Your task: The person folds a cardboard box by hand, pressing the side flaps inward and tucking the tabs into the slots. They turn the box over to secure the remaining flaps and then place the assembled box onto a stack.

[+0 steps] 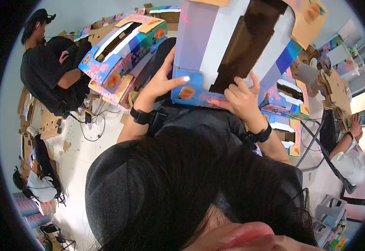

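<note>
A printed cardboard box [190, 37] with peach pictures and a long dark opening stands close in front of me at the top. My left hand [165, 79] grips its left side, thumb on the blue corner and the other fingers partly hidden behind the edge. Against the lower right part of the box, beside the opening, rests my right hand [243, 95], its fingers bent and partly spread. Both wrists wear black bands.
Similar boxes lie at the left [128, 50] and right [285, 98]. One person [50, 67] in black sits at the upper left, another [42, 186] at the lower left, a third [352, 161] at the right. Cables [92, 125] trail on the floor; flattened cardboard [335, 90] is stacked at the right.
</note>
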{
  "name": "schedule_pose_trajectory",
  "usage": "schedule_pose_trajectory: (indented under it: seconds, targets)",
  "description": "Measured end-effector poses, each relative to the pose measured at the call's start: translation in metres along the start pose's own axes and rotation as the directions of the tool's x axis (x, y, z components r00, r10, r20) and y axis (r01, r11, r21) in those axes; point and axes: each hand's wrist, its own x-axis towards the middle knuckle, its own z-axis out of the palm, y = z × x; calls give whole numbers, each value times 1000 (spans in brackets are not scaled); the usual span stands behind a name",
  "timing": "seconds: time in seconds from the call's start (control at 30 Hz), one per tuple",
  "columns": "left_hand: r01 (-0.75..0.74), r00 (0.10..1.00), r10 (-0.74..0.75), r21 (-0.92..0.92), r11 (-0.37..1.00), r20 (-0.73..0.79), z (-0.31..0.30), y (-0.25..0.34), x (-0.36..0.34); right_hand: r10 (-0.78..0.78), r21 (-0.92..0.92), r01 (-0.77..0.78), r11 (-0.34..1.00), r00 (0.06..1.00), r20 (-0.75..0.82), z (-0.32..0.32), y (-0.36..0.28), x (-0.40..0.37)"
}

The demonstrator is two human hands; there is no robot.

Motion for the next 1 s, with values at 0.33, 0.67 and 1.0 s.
schedule_pose_trajectory:
  seconds: [0.33, 0.67, 1.0]
  targets:
    - [-12, 991, 4, -54, 998, -133, -22, 16, -7, 239, -31, -238, 971, 971, 29, -45, 53, -15]
    - [-9, 955, -86, -318, 948, -285, -77, 11, -24, 813, -421, -723, 549, 578, 68, -137, 96, -186]
    - [-44, 883, -144, -382, 923, -448, -89, 0, -22, 993, -677, -726, 120, 90, 79, -113, 76, -313]
